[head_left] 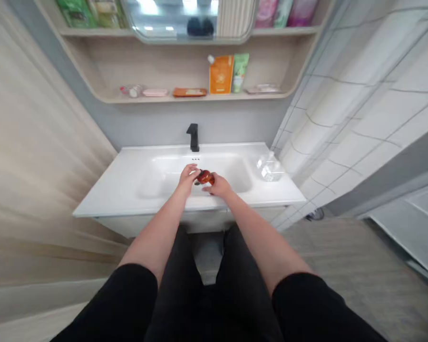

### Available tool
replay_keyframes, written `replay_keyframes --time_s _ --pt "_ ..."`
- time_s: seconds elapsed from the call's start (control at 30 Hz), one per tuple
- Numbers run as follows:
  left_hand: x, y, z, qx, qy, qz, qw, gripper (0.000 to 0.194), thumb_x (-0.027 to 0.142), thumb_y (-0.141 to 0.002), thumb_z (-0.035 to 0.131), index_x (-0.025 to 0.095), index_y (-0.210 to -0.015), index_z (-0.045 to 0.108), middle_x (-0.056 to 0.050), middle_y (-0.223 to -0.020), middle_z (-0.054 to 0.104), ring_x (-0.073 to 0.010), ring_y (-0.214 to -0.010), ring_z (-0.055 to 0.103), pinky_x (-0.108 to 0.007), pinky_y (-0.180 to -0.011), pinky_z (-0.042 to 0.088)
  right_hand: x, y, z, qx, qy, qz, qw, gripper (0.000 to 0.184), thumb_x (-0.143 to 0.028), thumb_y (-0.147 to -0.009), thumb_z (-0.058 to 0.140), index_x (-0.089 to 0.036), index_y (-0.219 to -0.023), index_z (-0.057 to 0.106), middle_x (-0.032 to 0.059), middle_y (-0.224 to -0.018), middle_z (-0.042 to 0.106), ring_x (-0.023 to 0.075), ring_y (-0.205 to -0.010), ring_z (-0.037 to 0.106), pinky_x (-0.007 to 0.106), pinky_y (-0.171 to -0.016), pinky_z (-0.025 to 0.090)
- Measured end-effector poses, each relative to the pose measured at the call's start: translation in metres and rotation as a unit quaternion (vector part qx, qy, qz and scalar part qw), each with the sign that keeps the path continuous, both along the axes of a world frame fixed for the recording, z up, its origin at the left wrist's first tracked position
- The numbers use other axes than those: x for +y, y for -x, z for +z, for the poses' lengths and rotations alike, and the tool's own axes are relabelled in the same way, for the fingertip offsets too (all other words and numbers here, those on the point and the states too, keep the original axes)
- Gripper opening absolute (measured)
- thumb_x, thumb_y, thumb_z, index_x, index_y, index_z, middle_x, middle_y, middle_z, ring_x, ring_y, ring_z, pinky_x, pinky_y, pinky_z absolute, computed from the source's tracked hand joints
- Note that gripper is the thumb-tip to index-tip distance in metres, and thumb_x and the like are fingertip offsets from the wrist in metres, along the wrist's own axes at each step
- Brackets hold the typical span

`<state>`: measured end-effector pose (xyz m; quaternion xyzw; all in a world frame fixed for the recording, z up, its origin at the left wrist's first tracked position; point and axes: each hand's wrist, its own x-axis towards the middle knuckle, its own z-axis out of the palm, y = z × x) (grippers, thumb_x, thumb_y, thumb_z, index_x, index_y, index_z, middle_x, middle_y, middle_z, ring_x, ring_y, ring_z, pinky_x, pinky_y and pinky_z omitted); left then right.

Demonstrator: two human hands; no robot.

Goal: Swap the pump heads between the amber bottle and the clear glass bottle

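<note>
A small glossy amber bottle point(206, 177) is held between the person's 2 hands, above the white basin point(229, 170) and near its front edge. Its body is a deep reddish orange with bright highlights, and it lies roughly on its side, tilted slightly. The end toward the left hand looks darker, but the fingers cover too much of it to tell whether that is a cap. Any label or print is too small and blurred to read.

The left hand point(189, 177) is curled over the bottle's left end, with its fingers pressed together and pinching it from above. The right hand point(217, 185) comes in from the other side, its fingertips pressed against the lower right of the bottle. Neither hand is spread.

Behind the basin, a matte black faucet point(193, 137) rises from the white counter point(109, 204). A clear plastic bottle point(270, 167) stands on the counter to the right of the basin, well apart from the hands. Above, a wooden shelf point(103, 98) carries an orange pouch point(221, 74) beside a green tube point(240, 71), with a flat orange packet point(189, 92) and a pink bar point(154, 92) further left.
</note>
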<state>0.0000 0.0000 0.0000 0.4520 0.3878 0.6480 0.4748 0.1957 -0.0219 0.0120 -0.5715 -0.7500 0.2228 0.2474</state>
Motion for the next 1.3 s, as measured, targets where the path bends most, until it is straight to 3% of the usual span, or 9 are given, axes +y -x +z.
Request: replay_keyframes --time_s 0.13,0.23,0.4,0.6,0.7,0.8,1.03,1.2,1.3 --pt "0.0 0.002 0.002 -0.009 0.027 -0.04 0.999 0.061 0.039 -0.068 0.096 0.023 -0.121 0.071 -0.007 -0.101 0.081 -0.0259 -0.097 0.077 -0.039 -0.091 0.059 -0.003 0.001 0.001 0.001 -0.006 -0.006 1.0 0.061 -0.048 -0.077 0.1 -0.023 -0.122 0.068 0.0023 -0.102 0.079 0.0234 -0.091 0.072 0.031 -0.079 0.049" --pt "-0.001 0.002 0.002 -0.028 0.018 -0.077 0.996 0.064 0.043 -0.072 0.092 0.024 -0.129 0.071 -0.012 -0.12 0.083 -0.0307 -0.11 0.079 -0.044 -0.095 0.06 -0.003 0.002 0.001 0.011 0.007 -0.017 1.0 0.058 -0.049 -0.078 0.099 -0.023 -0.12 0.067 0.0028 -0.102 0.079 0.0233 -0.089 0.072 0.031 -0.078 0.049" --pt "0.001 -0.001 0.0 0.041 0.03 -0.002 0.999 0.057 0.04 -0.066 0.097 0.022 -0.114 0.075 -0.01 -0.111 0.081 -0.0299 -0.109 0.077 -0.042 -0.095 0.06 -0.002 0.002 0.001 0.003 0.007 -0.014 1.0 0.059 -0.049 -0.077 0.1 -0.024 -0.12 0.067 0.003 -0.102 0.08 0.0243 -0.091 0.074 0.032 -0.081 0.052" --pt "-0.001 0.0 0.0 -0.003 0.003 -0.052 0.999 0.087 0.036 -0.068 0.095 0.029 -0.149 0.063 -0.012 -0.132 0.079 -0.0289 -0.114 0.078 -0.042 -0.097 0.062 -0.002 0.002 0.002 0.013 0.024 -0.031 0.999 0.058 -0.052 -0.08 0.098 -0.024 -0.12 0.066 0.0033 -0.103 0.081 0.0237 -0.092 0.076 0.031 -0.08 0.054" --pt "-0.001 -0.001 0.001 0.037 0.013 -0.012 0.999 0.074 0.038 -0.069 0.096 0.026 -0.137 0.069 -0.009 -0.12 0.079 -0.0276 -0.108 0.078 -0.04 -0.092 0.063 -0.003 0.002 0.004 0.006 0.023 -0.026 0.999 0.059 -0.051 -0.079 0.099 -0.024 -0.12 0.067 0.0034 -0.102 0.081 0.0243 -0.091 0.076 0.031 -0.08 0.054" --pt "0.0 -0.002 0.001 0.04 0.024 -0.029 0.998 0.07 0.042 -0.071 0.096 0.023 -0.133 0.07 -0.01 -0.111 0.081 -0.0285 -0.105 0.079 -0.043 -0.095 0.063 -0.005 0.002 0.006 0.001 0.018 -0.019 1.0 0.06 -0.05 -0.079 0.099 -0.024 -0.122 0.067 0.0041 -0.103 0.082 0.0253 -0.092 0.077 0.032 -0.082 0.055" --pt "-0.003 -0.003 0.003 0.022 -0.011 -0.056 0.998 0.07 0.052 -0.085 0.088 0.029 -0.146 0.063 -0.016 -0.15 0.074 -0.0329 -0.137 0.072 -0.049 -0.113 0.058 -0.007 0.003 0.005 0.045 -0.011 -0.036 0.998 0.069 -0.046 -0.08 0.098 -0.025 -0.136 0.064 0.0082 -0.119 0.083 0.0297 -0.108 0.08 0.039 -0.098 0.06" --pt "-0.004 0.0 0.007 0.037 0.076 0.032 0.996 0.047 0.049 -0.095 0.072 0.029 -0.137 0.067 -0.013 -0.147 0.073 -0.029 -0.124 0.076 -0.041 -0.095 0.061 -0.019 -0.008 0.021 0.185 -0.052 -0.115 0.975 0.07 -0.052 -0.08 0.093 -0.025 -0.136 0.061 0.0106 -0.128 0.082 0.0312 -0.112 0.08 0.047 -0.105 0.062" --pt "-0.002 0.002 0.007 0.032 0.103 0.039 0.993 0.042 0.046 -0.094 0.072 0.028 -0.132 0.068 -0.012 -0.14 0.074 -0.0246 -0.106 0.078 -0.035 -0.081 0.059 -0.04 -0.049 0.035 0.236 -0.107 -0.162 0.952 0.077 -0.06 -0.074 0.094 -0.023 -0.133 0.062 0.0126 -0.126 0.082 0.0331 -0.112 0.079 0.05 -0.106 0.062"
